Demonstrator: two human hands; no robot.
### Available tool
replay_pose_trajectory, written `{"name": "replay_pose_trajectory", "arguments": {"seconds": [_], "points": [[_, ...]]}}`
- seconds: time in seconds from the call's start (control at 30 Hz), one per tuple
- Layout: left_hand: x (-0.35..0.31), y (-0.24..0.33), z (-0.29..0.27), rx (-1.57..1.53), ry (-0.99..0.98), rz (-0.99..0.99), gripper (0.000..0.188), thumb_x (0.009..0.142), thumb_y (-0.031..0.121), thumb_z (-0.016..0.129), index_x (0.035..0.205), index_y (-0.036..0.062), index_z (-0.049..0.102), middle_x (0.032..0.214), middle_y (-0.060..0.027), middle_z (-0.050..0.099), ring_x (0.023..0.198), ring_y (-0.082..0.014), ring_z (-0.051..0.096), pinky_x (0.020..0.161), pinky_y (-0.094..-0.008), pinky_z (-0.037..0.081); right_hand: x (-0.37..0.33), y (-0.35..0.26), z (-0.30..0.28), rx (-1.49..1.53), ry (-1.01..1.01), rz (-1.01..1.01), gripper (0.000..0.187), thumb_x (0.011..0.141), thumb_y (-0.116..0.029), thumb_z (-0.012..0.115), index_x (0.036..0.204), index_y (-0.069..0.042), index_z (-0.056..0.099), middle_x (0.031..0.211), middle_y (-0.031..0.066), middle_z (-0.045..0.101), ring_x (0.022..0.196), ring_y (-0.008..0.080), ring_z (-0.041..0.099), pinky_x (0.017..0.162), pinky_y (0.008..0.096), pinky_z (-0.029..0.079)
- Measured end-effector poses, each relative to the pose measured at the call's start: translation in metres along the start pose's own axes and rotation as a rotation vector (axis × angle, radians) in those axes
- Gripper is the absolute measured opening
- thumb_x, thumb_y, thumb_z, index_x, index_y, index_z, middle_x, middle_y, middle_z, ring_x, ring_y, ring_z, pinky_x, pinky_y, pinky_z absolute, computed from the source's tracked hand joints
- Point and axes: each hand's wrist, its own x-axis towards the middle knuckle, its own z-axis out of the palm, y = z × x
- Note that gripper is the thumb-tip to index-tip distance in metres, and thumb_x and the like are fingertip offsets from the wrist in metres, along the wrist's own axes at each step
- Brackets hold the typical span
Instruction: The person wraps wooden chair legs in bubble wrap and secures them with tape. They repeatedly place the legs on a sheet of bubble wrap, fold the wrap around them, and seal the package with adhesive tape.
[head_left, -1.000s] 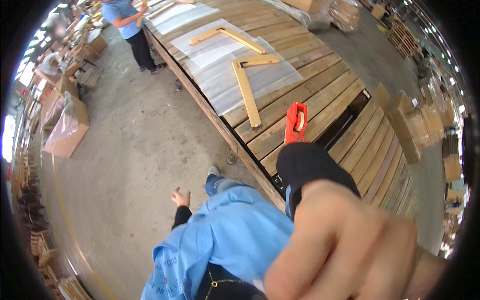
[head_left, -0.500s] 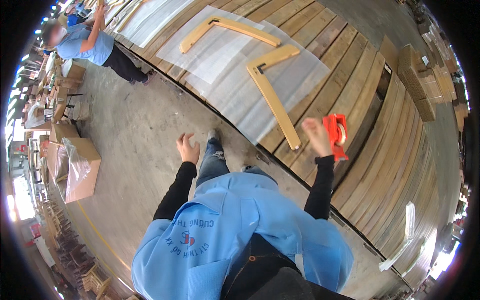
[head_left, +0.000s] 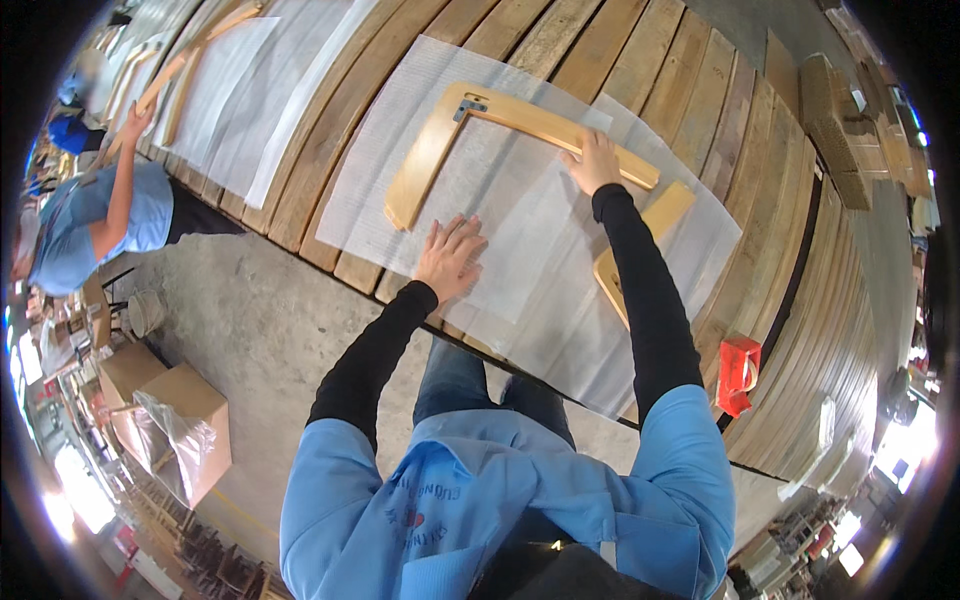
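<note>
An L-shaped wooden frame piece [head_left: 425, 165] with a dark metal bracket at its corner lies on translucent foam sheet [head_left: 500, 230] over the slatted bench. My right hand [head_left: 597, 165] grips its long arm near the far-right end, fingers across the bar and thumb on the near side. Fingers spread, my left hand [head_left: 450, 258] rests flat on the sheet, just right of the short arm's end and apart from it. A second L-shaped wooden piece [head_left: 668, 210] lies to the right, partly hidden under my right forearm.
On the bench at right stands a red tape dispenser [head_left: 738, 378]. At far left, another person [head_left: 105, 225] holds a long wooden piece beside more foam sheets. A cardboard box [head_left: 185, 425] with plastic wrap sits on the floor at left. Stacked cardboard [head_left: 835, 130] stands beyond the bench.
I have moved left along the bench. My right hand has left the area beside the tape dispenser and taken hold of the far wooden piece. My left hand has come down onto the foam sheet.
</note>
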Motion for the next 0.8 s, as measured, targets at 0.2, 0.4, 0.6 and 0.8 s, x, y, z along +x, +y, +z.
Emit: {"name": "replay_pose_trajectory", "arguments": {"seconds": [0.2, 0.4, 0.6, 0.8], "points": [[0.006, -0.035, -0.007, 0.099, -0.109, -0.048, 0.085, 0.08, 0.064, 0.07, 0.153, 0.0302, 0.042, 0.169, -0.01, 0.02, 0.156, -0.0345, 0.016, 0.115, -0.0765, 0.01, 0.06, -0.026, 0.014, -0.182, -0.204, -0.027, 0.069, 0.081, -0.053, 0.078, 0.128, -0.006, 0.059, 0.123, 0.0152, 0.06, 0.116, 0.0345, 0.057, 0.094, 0.0483, 0.05], [0.007, -0.047, -0.003, 0.079, -0.129, -0.049, 0.087, 0.082, 0.068, 0.065, 0.157, 0.0323, 0.037, 0.169, -0.0117, 0.018, 0.156, -0.0361, 0.013, 0.114, -0.0778, 0.006, 0.066, -0.018, -0.022, -0.272, -0.042, -0.221, 0.065, 0.088, -0.062, 0.067, 0.117, -0.004, 0.061, 0.104, 0.0153, 0.066, 0.089, 0.0346, 0.066, 0.078, 0.0439, 0.056], [-0.022, -0.018, -0.007, 0.07, -0.191, -0.083, 0.087, 0.086, 0.063, 0.066, 0.159, 0.0275, 0.035, 0.168, -0.0208, 0.015, 0.155, -0.0431, 0.011, 0.114, -0.0774, 0.0, 0.074, -0.049, -0.219, -0.461, -0.267, -0.047, 0.078, 0.093, -0.074, 0.049, 0.104, 0.002, 0.063, 0.074, 0.0169, 0.066, 0.065, 0.0358, 0.067, 0.06, 0.0471, 0.055], [0.045, 0.014, -0.111, -0.247, 0.781, -0.073, 0.093, 0.088, 0.051, 0.073, 0.158, 0.0067, 0.029, 0.164, -0.0253, 0.015, 0.154, -0.0428, 0.015, 0.117, -0.0697, 0.012, 0.081, -0.087, -0.352, -0.231, -0.912, 0.371, 0.077, 0.093, -0.071, 0.053, 0.074, 0.003, 0.064, 0.059, 0.0195, 0.059, 0.056, 0.0369, 0.061, 0.055, 0.0423, 0.05]]}}
